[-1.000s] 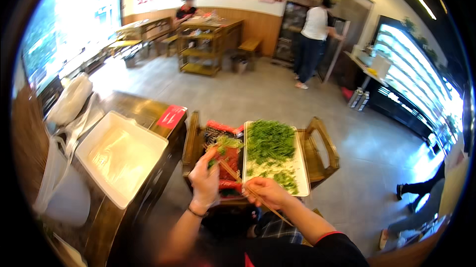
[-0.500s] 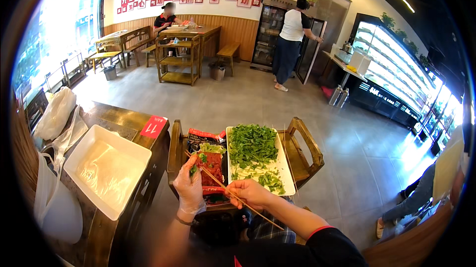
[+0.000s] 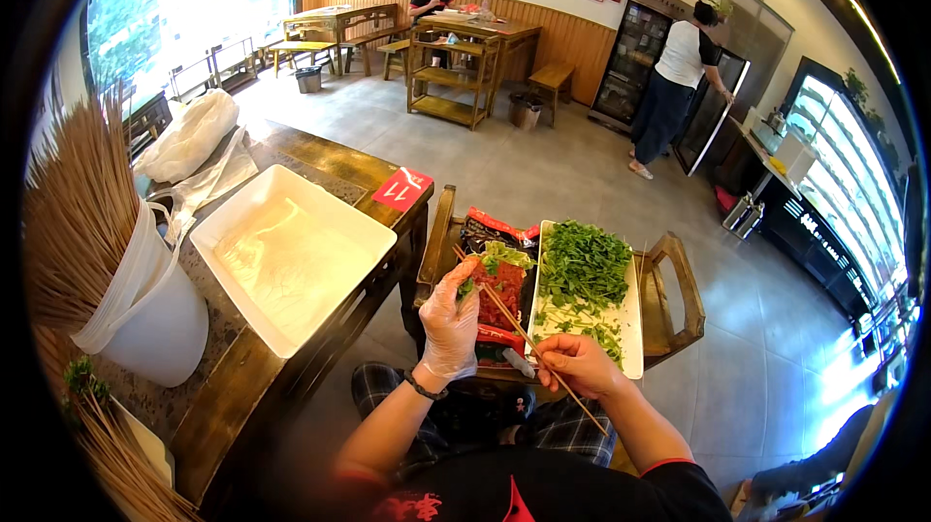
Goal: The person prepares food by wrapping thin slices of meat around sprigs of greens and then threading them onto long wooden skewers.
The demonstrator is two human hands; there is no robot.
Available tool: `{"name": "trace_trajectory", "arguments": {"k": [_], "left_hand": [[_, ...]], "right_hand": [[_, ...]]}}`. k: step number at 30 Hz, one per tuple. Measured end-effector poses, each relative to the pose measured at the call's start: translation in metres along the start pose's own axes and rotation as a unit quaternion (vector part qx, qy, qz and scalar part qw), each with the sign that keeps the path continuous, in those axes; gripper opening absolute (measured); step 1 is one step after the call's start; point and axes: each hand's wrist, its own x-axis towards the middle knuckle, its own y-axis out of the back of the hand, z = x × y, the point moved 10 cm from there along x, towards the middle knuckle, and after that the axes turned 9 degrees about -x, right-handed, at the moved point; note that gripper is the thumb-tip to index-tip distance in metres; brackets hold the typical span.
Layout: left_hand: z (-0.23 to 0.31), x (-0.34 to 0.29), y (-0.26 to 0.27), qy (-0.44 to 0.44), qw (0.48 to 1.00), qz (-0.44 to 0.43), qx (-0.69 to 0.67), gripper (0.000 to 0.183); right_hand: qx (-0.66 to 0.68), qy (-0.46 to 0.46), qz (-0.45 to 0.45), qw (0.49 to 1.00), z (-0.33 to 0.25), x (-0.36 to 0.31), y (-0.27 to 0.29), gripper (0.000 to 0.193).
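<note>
The long stick (image 3: 511, 319) slants down to the right, above red food (image 3: 507, 280) beside a white tray (image 3: 632, 365). The right hand (image 3: 585, 367) pinches it; the left hand (image 3: 451, 325) pinches green leaf (image 3: 466, 286).

The person wears a black top (image 3: 592, 493) with short sleeves (image 3: 687, 479) trimmed in red at the hem, a red marking (image 3: 412, 506) on the chest and a red pointed piece (image 3: 519, 503) at the front. A clear, crinkled plastic glove (image 3: 454, 359) covers the left hand (image 3: 450, 326), with a dark bracelet (image 3: 425, 385) at that wrist. Dark plaid cloth (image 3: 376, 392), perhaps trousers, covers the legs, crossed by pale lines
</note>
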Motion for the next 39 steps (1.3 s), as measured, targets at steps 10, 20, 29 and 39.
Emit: {"name": "trace_trajectory", "arguments": {"k": [10,20,29,39], "left_hand": [[-0.015,0.003,0.002,0.075,0.987,-0.018,-0.144,0.041],[-0.067,-0.056,-0.034,0.365,0.841,-0.001,-0.400,0.018],[-0.092,-0.098,-0.054,0.438,0.815,-0.105,-0.365,0.021],[-0.085,-0.078,-0.042,0.441,0.797,-0.066,-0.408,0.025]], "right_hand": [[-0.120,0.050,0.102,0.986,-0.016,0.019,0.021,0.018],[-0.372,0.180,0.145,0.899,-0.137,0.108,-0.041,0.015],[-0.507,0.270,0.025,0.818,-0.108,0.277,-0.195,0.020],[-0.469,0.413,0.133,0.769,-0.175,0.159,-0.134,0.019]]}}
